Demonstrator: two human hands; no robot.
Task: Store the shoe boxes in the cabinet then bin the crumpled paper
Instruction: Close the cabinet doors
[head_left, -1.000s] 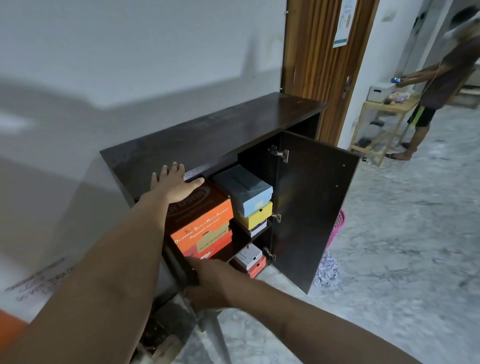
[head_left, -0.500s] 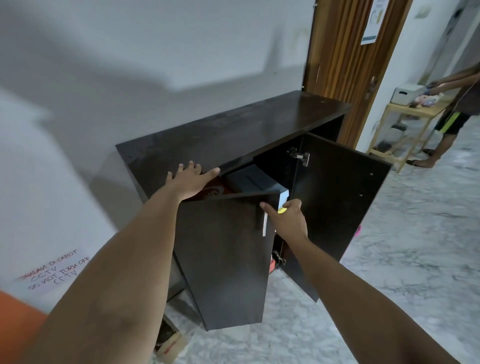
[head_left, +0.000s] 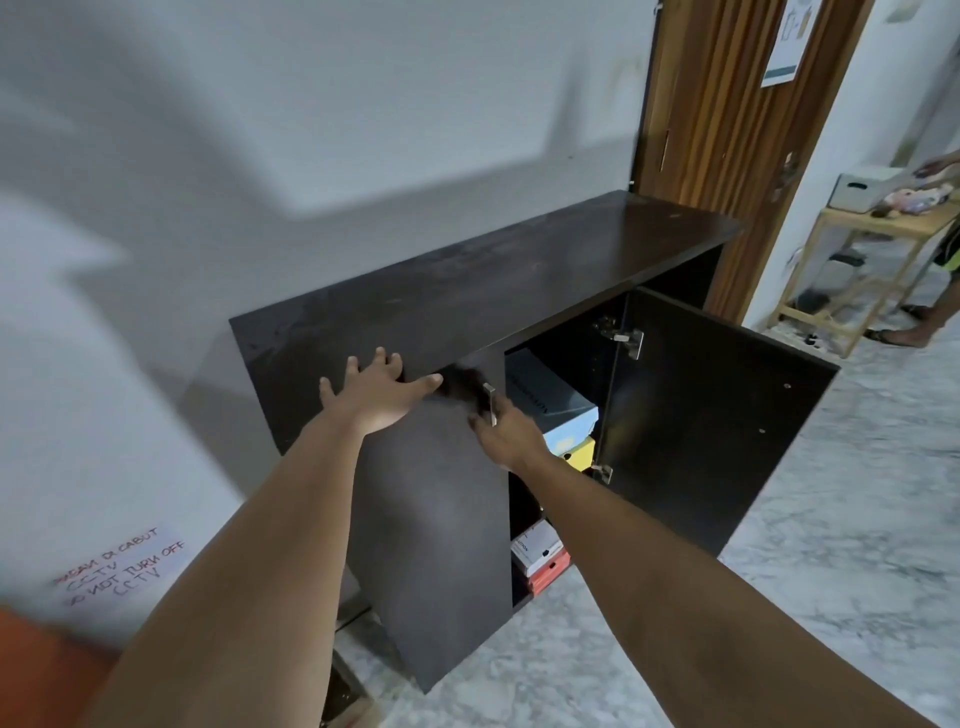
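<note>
A dark brown cabinet (head_left: 519, 280) stands against the white wall. Its left door (head_left: 436, 530) is swung nearly closed and hides the orange boxes. My right hand (head_left: 506, 431) presses on that door at its silver handle (head_left: 489, 402). My left hand (head_left: 376, 392) lies flat on the front edge of the cabinet top, fingers spread. The right door (head_left: 711, 431) stands wide open. Through the gap I see a grey-blue shoe box (head_left: 550, 400), a yellow box (head_left: 581, 453) under it, and a white and red box (head_left: 540, 556) on the bottom shelf. No crumpled paper is in view.
A wooden door (head_left: 722, 130) stands behind the cabinet's right end. Further right a light wooden rack (head_left: 852, 291) holds a white bin, and another person stands beside it. A paper note (head_left: 119, 566) is stuck low on the wall at left. The floor is grey marble.
The left door has swung from wide open to nearly closed, pushed by my right hand, covering the orange boxes. My left hand stayed on the cabinet top.
</note>
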